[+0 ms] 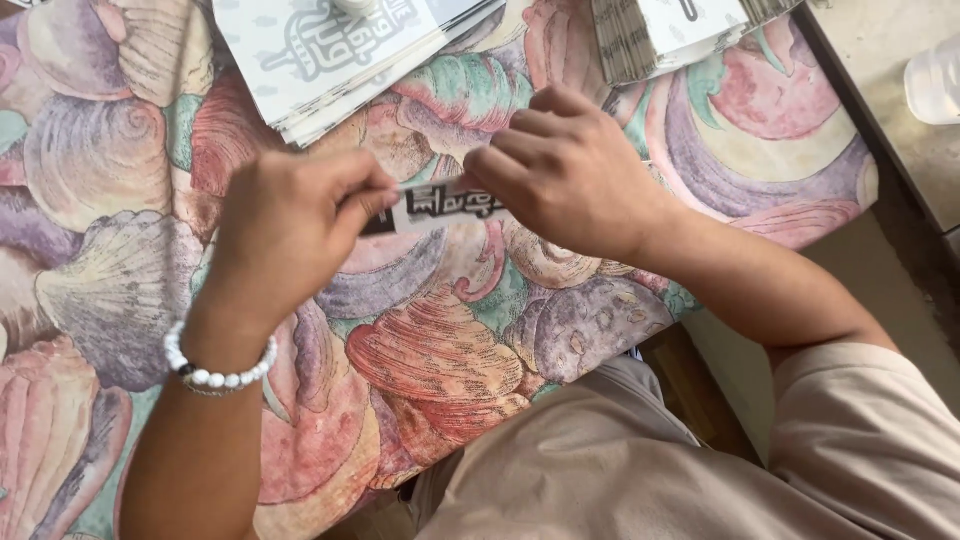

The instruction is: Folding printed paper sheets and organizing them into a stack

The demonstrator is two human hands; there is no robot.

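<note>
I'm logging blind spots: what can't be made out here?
Head view only:
- Strip: both ends hidden under the left hand and right hand.
- Paper stack: cut off by the top edge.
- Second stack: cut off by the top edge too.
- Clear container: cut off by the right edge, blurred.

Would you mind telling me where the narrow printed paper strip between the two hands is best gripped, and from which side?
Grip the strip at its two short ends, coming in from left and right, as the left hand and right hand do. It is long, thin and held level above the shell-patterned cloth, so end pinches keep it taut.
</note>
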